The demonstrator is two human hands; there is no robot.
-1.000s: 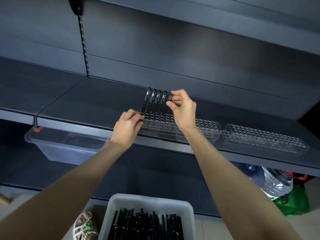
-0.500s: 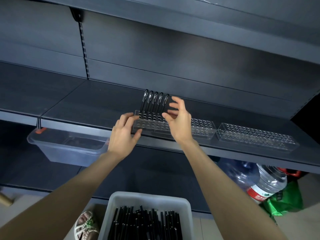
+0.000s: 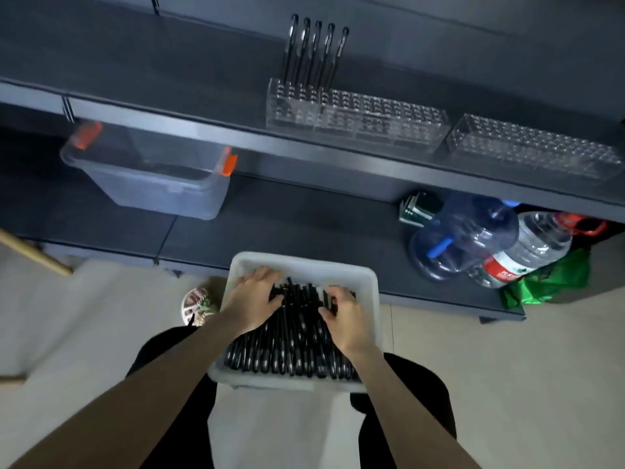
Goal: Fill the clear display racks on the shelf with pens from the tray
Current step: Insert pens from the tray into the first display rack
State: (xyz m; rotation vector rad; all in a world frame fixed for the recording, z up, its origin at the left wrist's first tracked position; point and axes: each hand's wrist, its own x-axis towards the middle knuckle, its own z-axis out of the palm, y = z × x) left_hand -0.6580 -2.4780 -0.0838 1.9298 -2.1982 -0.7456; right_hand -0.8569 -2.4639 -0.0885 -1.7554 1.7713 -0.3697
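- Looking down now, I see a dark grey shelf (image 3: 203,79) with a lower tier below it and pale floor tiles (image 3: 507,367) beneath; a clear storage bin (image 3: 152,177) with orange clips sits on the lower tier at left, water jugs (image 3: 473,238) and a green bag (image 3: 554,279) at right.
- Since half a second ago, both hands have dropped from the shelf rack to the white tray (image 3: 304,262) on my lap, and the camera has tilted down with them.
- My left hand (image 3: 253,302) lies palm-down, fingers spread on the loose pens (image 3: 294,336); my right hand (image 3: 348,319) curls its fingers into the pile. I cannot tell whether either actually grips a pen; the frame is blurred.
- The tray pens lie flat, long axes running roughly from me toward the shelf.
- Five placed pens (image 3: 316,52) stand upright in the back row at the left end of the left rack (image 3: 372,120). The right rack (image 3: 531,147) sits just beside it.
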